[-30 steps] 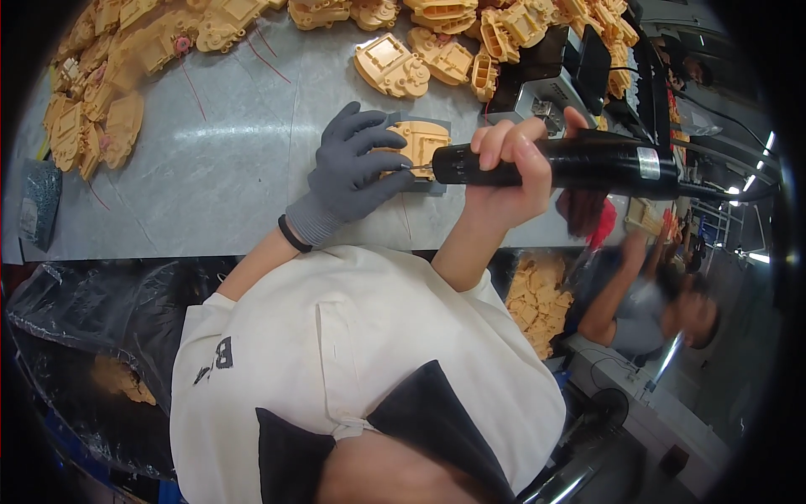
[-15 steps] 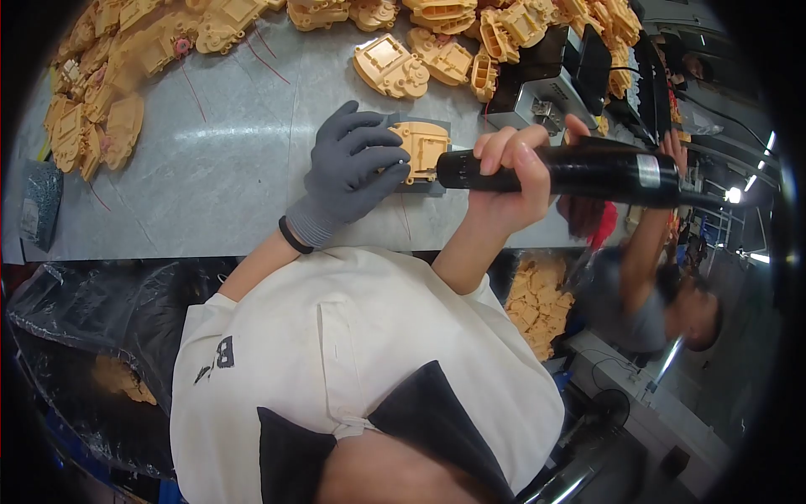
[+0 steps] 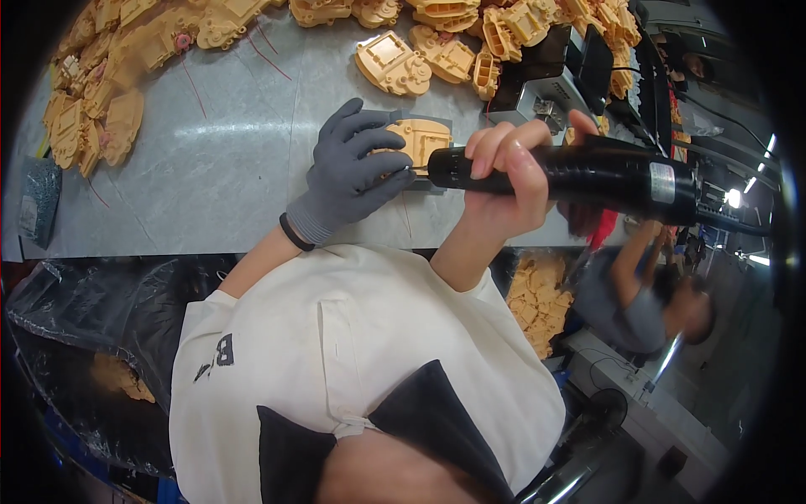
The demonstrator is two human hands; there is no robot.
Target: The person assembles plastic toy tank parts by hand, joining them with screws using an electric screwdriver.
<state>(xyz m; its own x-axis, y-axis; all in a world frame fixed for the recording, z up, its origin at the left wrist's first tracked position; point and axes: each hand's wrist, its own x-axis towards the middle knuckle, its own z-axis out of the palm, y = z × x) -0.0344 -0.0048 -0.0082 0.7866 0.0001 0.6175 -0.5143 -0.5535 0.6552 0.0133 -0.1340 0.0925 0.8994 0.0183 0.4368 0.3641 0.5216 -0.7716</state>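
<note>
Since the frame 0.5 s earlier, the driver [image 3: 604,172] has slid slightly left and its rear end has dipped, the left thumb and forefinger have come in beside its tip, and a co-worker's arm [image 3: 628,273] at the right of the frame has dropped.

The grey table [image 3: 210,185] spans the upper half of the frame. Heaps of yellow housings lie along it, a left heap [image 3: 151,46] at upper left and a right heap [image 3: 520,21] at upper right; which of these are finished cannot be told. The driver lies almost level at right of centre, its nose pointing left. The person's right hand [image 3: 520,172] is wrapped firmly around it. The gloved left hand [image 3: 353,160] has its fingers bent over the left end of 1 housing [image 3: 435,134]; whether it clamps the housing or only steadies it cannot be told.

That housing sits just above the centre of the frame on a grey block [image 3: 434,188], recessed face up. Its long axis seems to run left to right, the boxy end pointing right, the other end under the glove. Work on it appears under way: the thin bit [image 3: 421,167] is at its lower edge. How many screws are in, or remain, is hidden.
</note>
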